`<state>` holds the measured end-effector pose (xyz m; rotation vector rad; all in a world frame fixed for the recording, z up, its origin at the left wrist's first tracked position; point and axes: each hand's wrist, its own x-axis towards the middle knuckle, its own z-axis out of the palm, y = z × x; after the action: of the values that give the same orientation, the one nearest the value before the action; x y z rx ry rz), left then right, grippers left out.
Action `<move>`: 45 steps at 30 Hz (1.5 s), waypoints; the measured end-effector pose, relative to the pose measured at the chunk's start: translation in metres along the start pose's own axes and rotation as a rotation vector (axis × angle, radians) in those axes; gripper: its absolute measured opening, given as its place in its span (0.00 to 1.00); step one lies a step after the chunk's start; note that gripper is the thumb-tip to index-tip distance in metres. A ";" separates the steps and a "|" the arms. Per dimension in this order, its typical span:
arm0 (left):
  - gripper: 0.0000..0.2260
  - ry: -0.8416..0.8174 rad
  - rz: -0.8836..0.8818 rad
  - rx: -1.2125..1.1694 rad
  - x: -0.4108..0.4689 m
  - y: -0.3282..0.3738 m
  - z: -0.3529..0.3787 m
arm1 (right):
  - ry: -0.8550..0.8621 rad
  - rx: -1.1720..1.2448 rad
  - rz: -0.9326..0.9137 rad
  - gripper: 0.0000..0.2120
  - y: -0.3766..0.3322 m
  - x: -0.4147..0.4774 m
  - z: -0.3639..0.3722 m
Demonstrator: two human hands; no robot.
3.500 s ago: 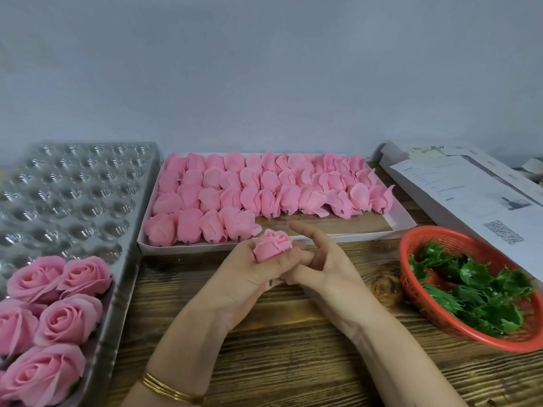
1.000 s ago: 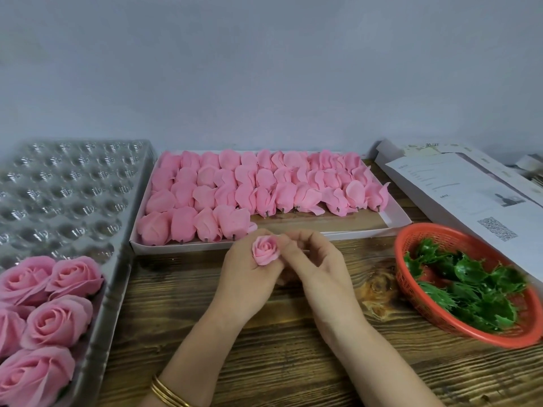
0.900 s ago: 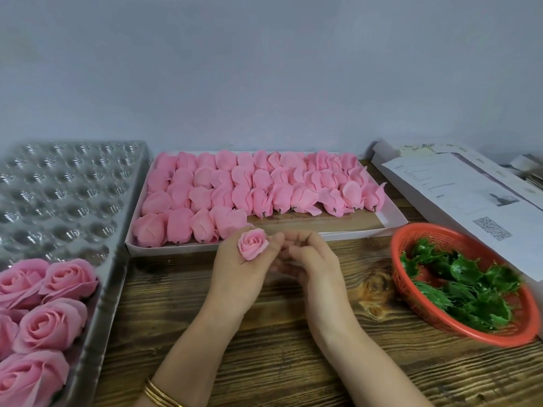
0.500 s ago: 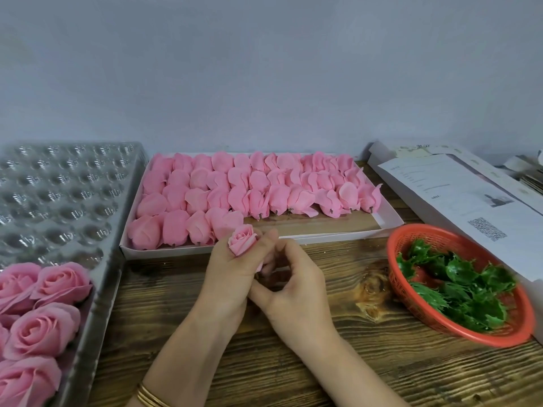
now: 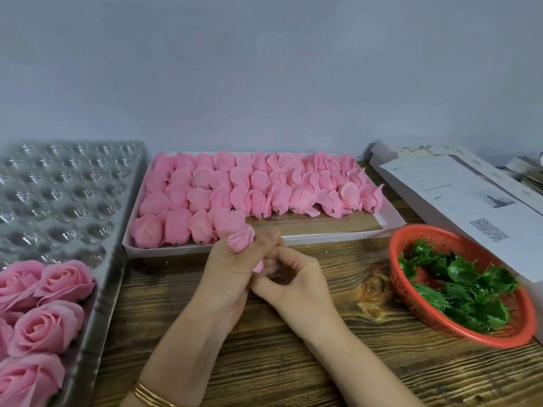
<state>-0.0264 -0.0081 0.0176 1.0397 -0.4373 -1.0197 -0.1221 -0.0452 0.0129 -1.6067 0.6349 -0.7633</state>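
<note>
My left hand (image 5: 232, 268) grips a small pink rose bud (image 5: 241, 241) above the wooden table, the bud tilted away toward the white tray (image 5: 323, 234). My right hand (image 5: 293, 282) is curled against the left one, and its fingertips pinch the bud's lower petals, which are blurred. The bud's base is hidden between the two hands. The white tray behind my hands is filled with several rows of folded pink buds (image 5: 252, 189).
A silver blister tray (image 5: 67, 195) at the left holds several finished pink roses (image 5: 44, 312) at its near end. A red basket (image 5: 458, 333) of green leaf calyxes (image 5: 458, 283) sits at the right. Printed papers (image 5: 458, 189) lie behind the basket.
The rose bud faced up toward me a second ago; it now tips away toward the tray. My right hand has moved under the left and curled tighter around the bud's base.
</note>
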 end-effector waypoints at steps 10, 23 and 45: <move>0.17 -0.060 -0.020 0.005 0.004 -0.003 -0.005 | 0.051 -0.112 -0.050 0.06 0.002 -0.001 -0.002; 0.29 0.003 0.066 0.057 0.004 -0.004 -0.005 | 0.065 0.013 0.020 0.07 0.010 0.004 -0.002; 0.11 -0.083 -0.029 0.112 0.000 0.001 -0.007 | -0.157 0.498 0.340 0.03 0.009 0.011 -0.009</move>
<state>-0.0210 -0.0044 0.0156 1.1086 -0.5537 -1.0774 -0.1219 -0.0602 0.0063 -1.0544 0.5336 -0.4872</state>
